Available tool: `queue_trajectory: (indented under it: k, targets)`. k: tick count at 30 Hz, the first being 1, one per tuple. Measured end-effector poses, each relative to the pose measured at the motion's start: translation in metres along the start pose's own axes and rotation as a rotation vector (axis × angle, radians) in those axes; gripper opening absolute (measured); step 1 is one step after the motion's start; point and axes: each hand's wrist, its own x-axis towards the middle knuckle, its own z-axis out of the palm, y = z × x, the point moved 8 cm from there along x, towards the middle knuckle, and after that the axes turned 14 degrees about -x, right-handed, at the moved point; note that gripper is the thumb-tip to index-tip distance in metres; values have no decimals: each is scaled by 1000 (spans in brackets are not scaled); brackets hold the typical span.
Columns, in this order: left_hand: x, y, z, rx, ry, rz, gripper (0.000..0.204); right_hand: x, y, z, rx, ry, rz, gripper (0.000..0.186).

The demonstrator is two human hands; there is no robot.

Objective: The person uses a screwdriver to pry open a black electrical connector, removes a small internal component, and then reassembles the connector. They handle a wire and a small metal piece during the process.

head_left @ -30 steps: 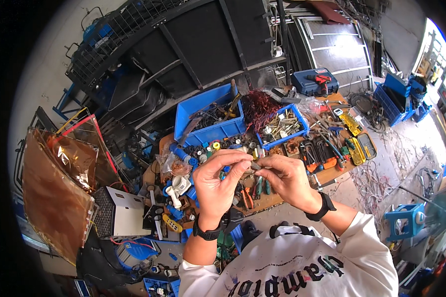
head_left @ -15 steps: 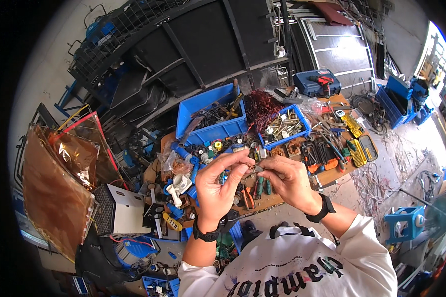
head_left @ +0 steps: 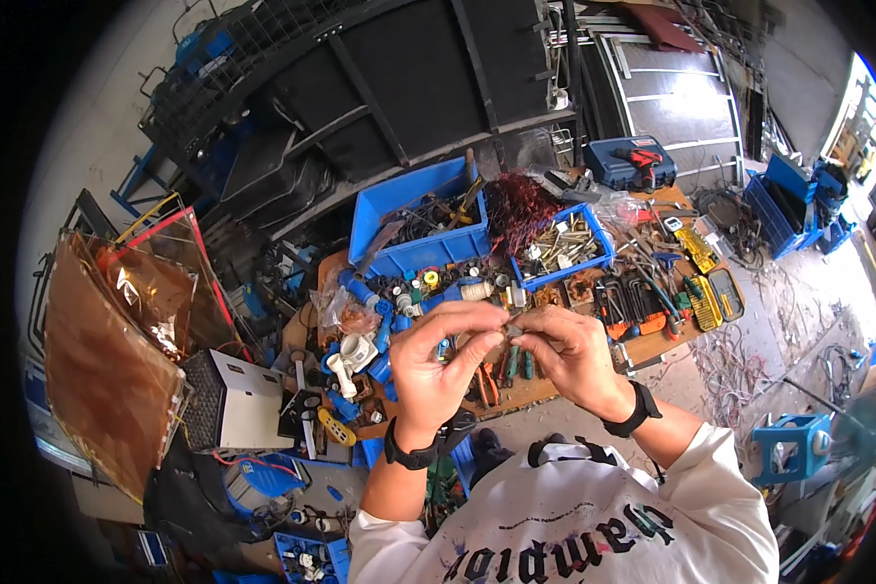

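Since the frame a second before, both hands had barely shifted, staying raised together over the cluttered wooden tabletop [head_left: 545, 389]; only the fingertips had drawn a little closer. The fingers [head_left: 492, 313] of the left hand [head_left: 438, 365] were curled in and pinched narrowly, thumb against forefinger, on a small grey metal part [head_left: 512, 329]. The right hand [head_left: 569, 355] met it from the other side, its fingertips closed on the same part, so the piece sat between the two hands, held above the tabletop's front edge. What kind of part it was could not be told. Both wrists were bent inward, each with a black wristband, forearms rising from the lower edge. Below the hands lay red-handled pliers [head_left: 485, 382]. Further out stood a large blue plastic bin [head_left: 399, 209] of tools and a smaller blue plastic bin [head_left: 565, 243] of metal fittings, with a tangle of reddish copper wire [head_left: 511, 204] between them.
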Motion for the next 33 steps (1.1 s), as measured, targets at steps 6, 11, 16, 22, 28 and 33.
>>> queue_trajectory:
  k: [6,11,16,22,28,33]
  targets:
    - [-21,-59,-60,-169,377,-298,39,1,14,-13,42,83,16,14]
    - [-115,-167,-167,-199,846,-588,32,-1,25,-19,305,57,172,14]
    - [-222,-261,-182,-257,1007,-1072,49,7,29,-23,435,172,239,11]
    - [-261,-309,-139,-912,867,-1252,76,25,12,1,522,186,150,13]
    - [-235,-309,-176,-1094,769,-1096,50,46,-18,31,522,179,116,12]
    - [-220,-304,-215,-1056,721,-1064,40,54,-36,57,474,202,106,13]
